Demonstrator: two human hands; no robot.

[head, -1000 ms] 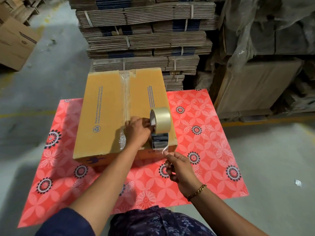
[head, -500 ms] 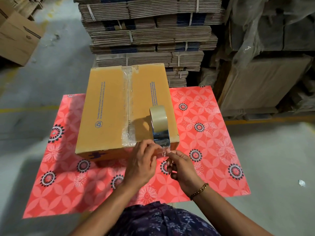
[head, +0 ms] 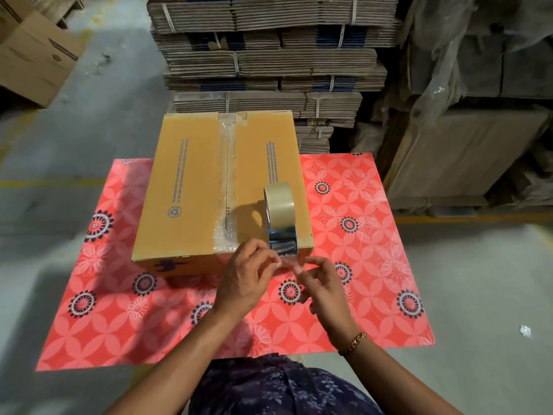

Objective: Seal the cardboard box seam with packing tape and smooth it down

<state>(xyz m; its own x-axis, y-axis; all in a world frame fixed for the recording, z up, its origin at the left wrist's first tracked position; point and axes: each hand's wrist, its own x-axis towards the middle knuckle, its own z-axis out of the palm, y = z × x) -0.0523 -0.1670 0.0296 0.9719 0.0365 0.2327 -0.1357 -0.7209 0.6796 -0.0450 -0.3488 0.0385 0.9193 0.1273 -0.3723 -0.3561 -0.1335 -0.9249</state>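
Left hand (head: 248, 277) pinched on the loose end of clear packing tape (head: 285, 256), thumb and fingertips pressed together. Right hand (head: 321, 287) just beside it, fingers curled, fingertips touching the same bit of tape; hard to tell how tight. Gold chain bracelet (head: 353, 342) on the right wrist. Both hands low at the near edge of the closed yellow-brown cardboard box (head: 191, 187).

Just past the fingers, a tape dispenser with a shiny metal front and a pale tan roll (head: 279, 211) standing on the box top, close to the near right corner. Down the middle of the box top, a seam (head: 226, 181) covered by a strip of clear tape, wrinkled near both ends.

Under the box, a red flowered mat (head: 374, 235) spread over grey floor. Behind, stacks of flat bundled cardboard (head: 269, 55). Far left, another brown box (head: 33, 61).
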